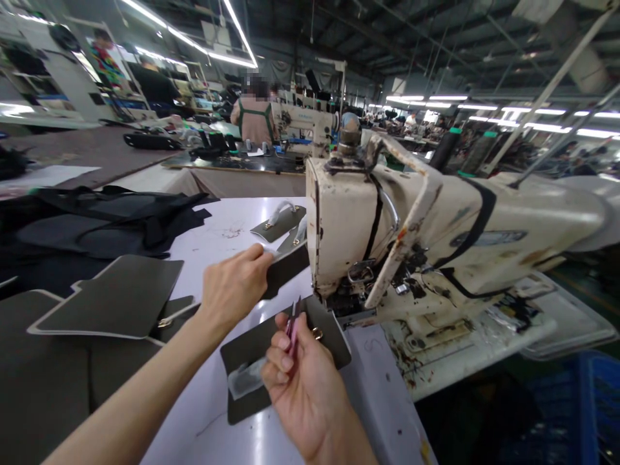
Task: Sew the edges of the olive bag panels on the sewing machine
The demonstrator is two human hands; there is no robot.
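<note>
My left hand [237,281] is closed on a dark green panel [289,268] beside the sewing machine's head. My right hand [303,374] grips small pink thread snips [292,326], their tips pointing up. Beneath the right hand lies another dark green panel [252,342] with a clear-wrapped handle [246,380] and a gold ring [317,333]. Farther back on the white table, a green panel [264,231] carries a wrapped handle, with a similar piece partly hidden behind the held panel.
A worn cream sewing machine [358,219] fills the right side. Large green panels [116,297] and black fabric pieces [97,219] lie at left. A blue crate [581,400] stands low at right. A person [255,119] is farther back.
</note>
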